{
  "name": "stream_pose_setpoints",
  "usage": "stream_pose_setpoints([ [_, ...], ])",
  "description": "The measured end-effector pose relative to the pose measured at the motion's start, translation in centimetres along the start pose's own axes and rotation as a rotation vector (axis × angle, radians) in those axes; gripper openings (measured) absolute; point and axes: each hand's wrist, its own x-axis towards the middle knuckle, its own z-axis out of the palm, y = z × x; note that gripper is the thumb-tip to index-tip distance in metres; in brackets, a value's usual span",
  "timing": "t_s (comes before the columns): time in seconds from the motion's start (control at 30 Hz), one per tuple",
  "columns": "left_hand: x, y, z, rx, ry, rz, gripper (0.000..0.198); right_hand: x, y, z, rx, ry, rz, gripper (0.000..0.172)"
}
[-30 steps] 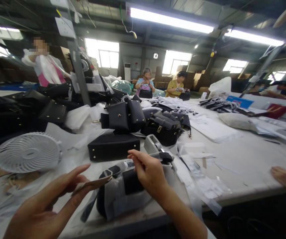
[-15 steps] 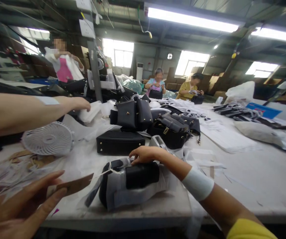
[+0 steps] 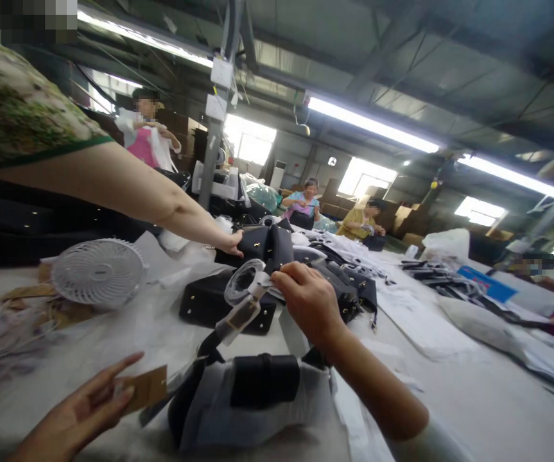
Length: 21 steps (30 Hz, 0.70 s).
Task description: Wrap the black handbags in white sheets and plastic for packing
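My left hand (image 3: 84, 407) pinches a brown cardboard hang tag (image 3: 150, 387) between thumb and fingers. My right hand (image 3: 308, 300) is raised above a black handbag (image 3: 264, 382) and grips a bag strap (image 3: 242, 314) wrapped in clear plastic. Part of the strap forms a loose coil left of the hand, and its lower end runs to the bag's left side. White translucent wrapping covers much of the bag's front, while its dark middle part shows bare. Behind it on the table lies another black handbag (image 3: 197, 305), partly hidden by the strap.
A co-worker's arm (image 3: 161, 199) reaches in from the left to an upright black bag (image 3: 256, 247). A white fan (image 3: 98, 273) stands at left. More black bags (image 3: 348, 282) are piled centre-right, with white sheets (image 3: 431, 321) beside them. Several people work farther back.
My right hand has risen from the near bag and now lifts the wrapped strap. My left hand still holds the tag. The co-worker's arm has moved right onto the upright bag.
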Motion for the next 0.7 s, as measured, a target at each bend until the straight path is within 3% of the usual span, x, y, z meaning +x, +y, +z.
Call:
stream_pose_setpoints([
  [0.07, 0.5, 1.2, 0.7, 0.03, 0.021, 0.023, 0.032, -0.3, -0.4, -0.4, 0.001, 0.097, -0.075, 0.024],
  [0.13, 0.8, 3.7, 0.9, 0.161, 0.166, 0.094, 0.044, -0.7, -0.5, -0.6, 0.018, 0.123, -0.063, 0.023],
  [0.2, 1.1, 6.9, 1.2, 0.229, 0.049, 0.109, 0.052, -1.1, -0.7, -0.7, 0.035, 0.099, -0.008, 0.023],
  [0.27, 1.2, 9.7, 2.1, 0.209, -0.115, 0.133, 0.066, -1.2, -0.9, -0.9, 0.067, 0.042, 0.055, 0.021],
  [0.33, 1.4, 11.8, 3.5, 0.198, -0.186, 0.17, 0.074, -1.2, -1.0, -1.2, 0.135, -0.034, 0.111, 0.02],
  [0.43, 2.1, 13.8, 5.1, 0.208, -0.206, 0.172, 0.063, -0.6, -0.8, -1.9, 0.289, -0.143, 0.191, 0.014],
  [0.53, 3.1, 15.4, 5.6, 0.206, -0.253, 0.162, 0.05, 0.2, 0.1, -2.5, 0.495, -0.269, 0.261, 0.012],
  [0.6, 3.8, 16.3, 5.5, 0.174, -0.22, 0.188, 0.05, 0.8, 0.9, -2.7, 0.614, -0.372, 0.272, 0.012],
  [0.7, 4.7, 17.5, 5.4, 0.159, -0.103, 0.29, 0.069, 1.8, 2.0, -2.7, 0.728, -0.499, 0.225, 0.009],
])
